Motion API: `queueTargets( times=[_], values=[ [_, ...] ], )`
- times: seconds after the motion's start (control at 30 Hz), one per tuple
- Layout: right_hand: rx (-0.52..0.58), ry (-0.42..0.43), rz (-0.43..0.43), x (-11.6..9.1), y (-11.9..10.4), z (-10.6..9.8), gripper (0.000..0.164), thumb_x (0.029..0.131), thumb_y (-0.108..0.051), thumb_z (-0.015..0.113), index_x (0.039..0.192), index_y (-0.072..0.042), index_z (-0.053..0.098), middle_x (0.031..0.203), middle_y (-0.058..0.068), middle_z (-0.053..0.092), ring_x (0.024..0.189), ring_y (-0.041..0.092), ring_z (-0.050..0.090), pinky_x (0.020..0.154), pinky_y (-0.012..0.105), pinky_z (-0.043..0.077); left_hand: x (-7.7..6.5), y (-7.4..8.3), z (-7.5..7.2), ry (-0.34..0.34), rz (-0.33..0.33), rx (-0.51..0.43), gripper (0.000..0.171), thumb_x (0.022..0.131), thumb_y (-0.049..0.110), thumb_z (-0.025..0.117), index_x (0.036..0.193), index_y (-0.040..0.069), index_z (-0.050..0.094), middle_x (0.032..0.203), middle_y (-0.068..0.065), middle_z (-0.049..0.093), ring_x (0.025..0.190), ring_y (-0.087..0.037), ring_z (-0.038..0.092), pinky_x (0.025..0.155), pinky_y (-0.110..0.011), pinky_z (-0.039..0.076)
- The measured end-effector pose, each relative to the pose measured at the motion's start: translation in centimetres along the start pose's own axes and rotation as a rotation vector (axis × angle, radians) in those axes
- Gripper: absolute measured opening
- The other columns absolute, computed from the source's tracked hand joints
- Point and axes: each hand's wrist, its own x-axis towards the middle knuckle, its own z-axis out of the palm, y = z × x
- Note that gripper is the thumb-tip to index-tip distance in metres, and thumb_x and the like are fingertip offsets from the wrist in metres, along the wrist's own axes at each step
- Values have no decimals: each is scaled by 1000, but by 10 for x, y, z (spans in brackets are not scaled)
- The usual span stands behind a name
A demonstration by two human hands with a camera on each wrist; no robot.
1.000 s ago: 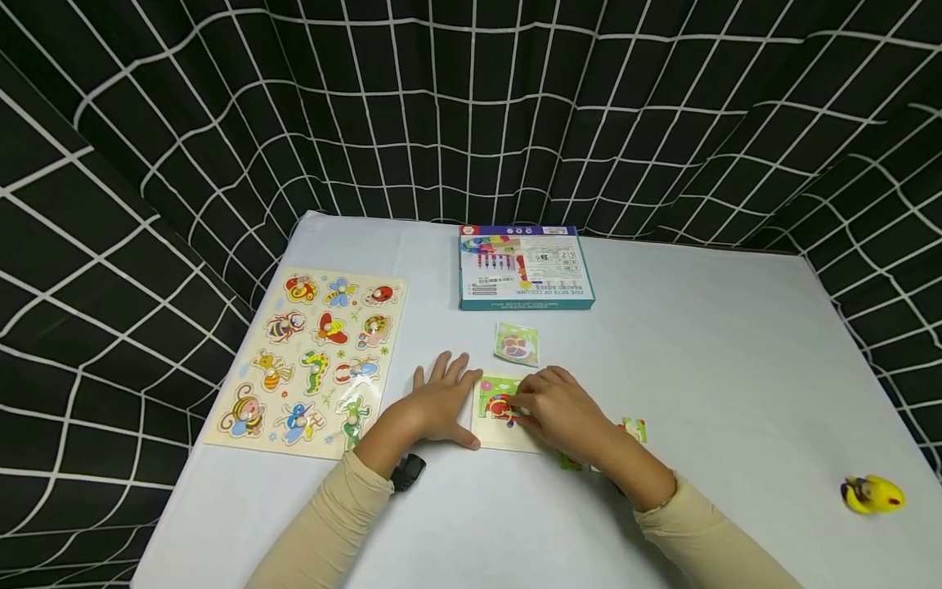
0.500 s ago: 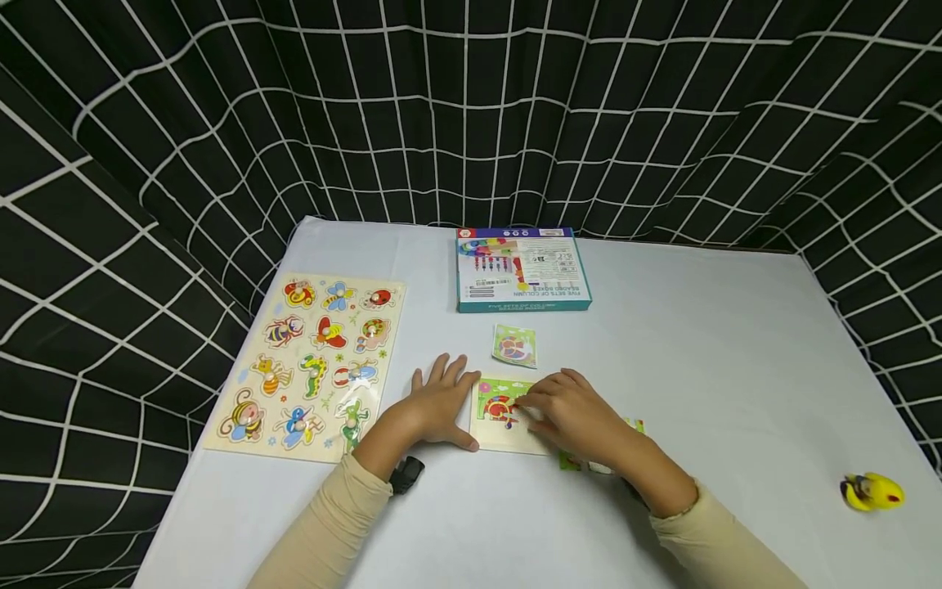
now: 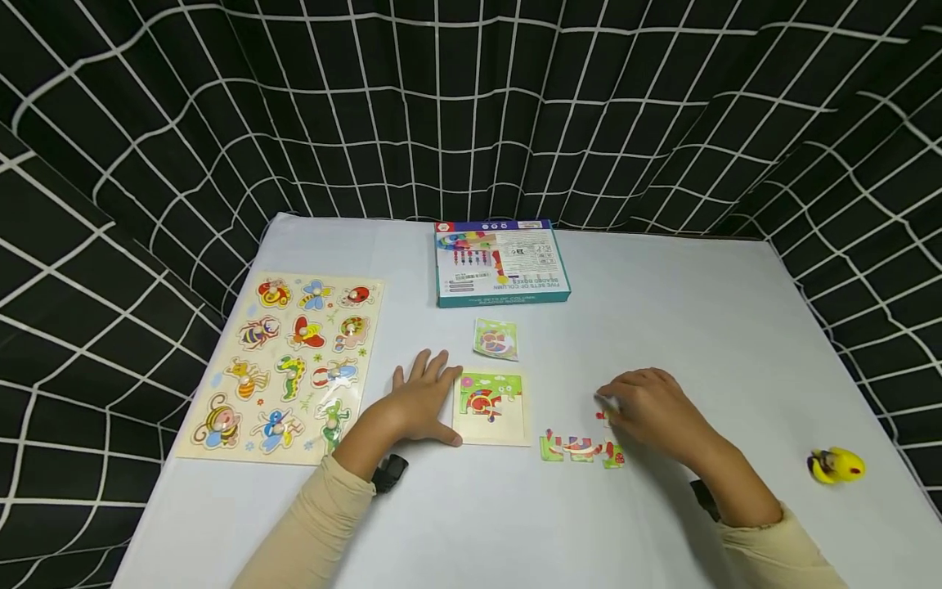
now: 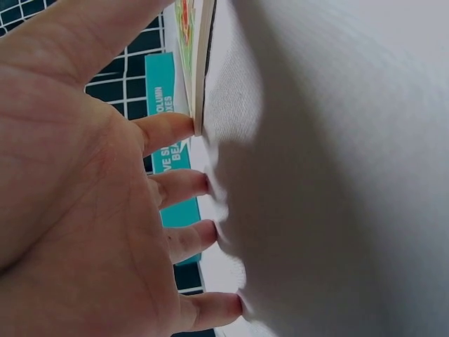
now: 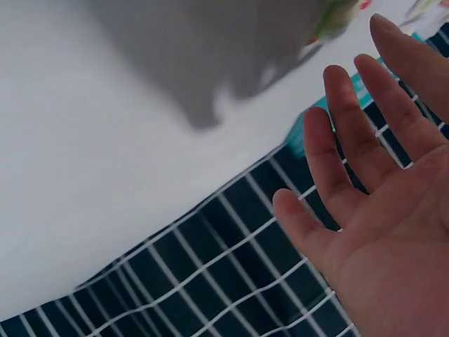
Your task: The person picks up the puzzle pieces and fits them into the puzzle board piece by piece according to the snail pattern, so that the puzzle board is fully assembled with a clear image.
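Note:
A small square jigsaw board (image 3: 508, 431) lies on the table, its upper part covered by green and red picture pieces. My left hand (image 3: 421, 409) spreads along its left side, index fingertip at the upper corner and thumb by the lower one. In the left wrist view the straight fingers (image 4: 186, 184) rest on the cloth, one touching the board's edge (image 4: 198, 91). To the right of the board lie several loose jigsaw pieces (image 3: 581, 449). Over the rightmost of them hovers my right hand (image 3: 658, 415), its fingers extended and holding nothing in the right wrist view.
A small picture card (image 3: 496, 339) lies behind the board, and a flat teal box (image 3: 504, 266) behind that. At left is a large wooden insect peg puzzle (image 3: 283, 368). A yellow toy duck (image 3: 839, 465) sits far right. A black gridded curtain (image 3: 471, 106) surrounds the table.
My right hand has left the board and moved right to the loose pieces, uncovering the board's right side. My left hand stays at the board's edge. The head view has shifted slightly.

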Motion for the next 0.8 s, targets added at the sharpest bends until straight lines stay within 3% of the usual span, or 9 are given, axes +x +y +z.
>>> queueTargets(
  times=[0.2, 0.6, 0.8],
  values=[
    [38, -31, 53, -11, 9, 4, 37, 67, -5, 85, 102, -10, 75, 105, 8, 71, 106, 36, 61, 98, 56, 38, -2, 0, -2, 8, 0, -4, 107, 67, 45, 87, 151, 10, 31, 162, -17, 12, 148, -41, -1, 109, -72, 7],
    [5, -21, 21, -13, 10, 10, 36, 67, -5, 86, 100, -9, 75, 100, 5, 71, 102, 33, 63, 95, 56, 42, -2, 0, -1, -2, -4, 2, 107, 67, 47, 86, 152, 11, 30, 162, -16, 10, 148, -40, -1, 110, -70, 6],
    [2, 6, -25, -5, 3, 5, 36, 65, -5, 87, 99, -10, 74, 97, 2, 71, 98, 30, 64, 93, 54, 43, 0, 0, -1, 3, -5, 5, 108, 67, 47, 86, 152, 12, 30, 162, -16, 10, 149, -40, -2, 110, -70, 6]
  ],
)
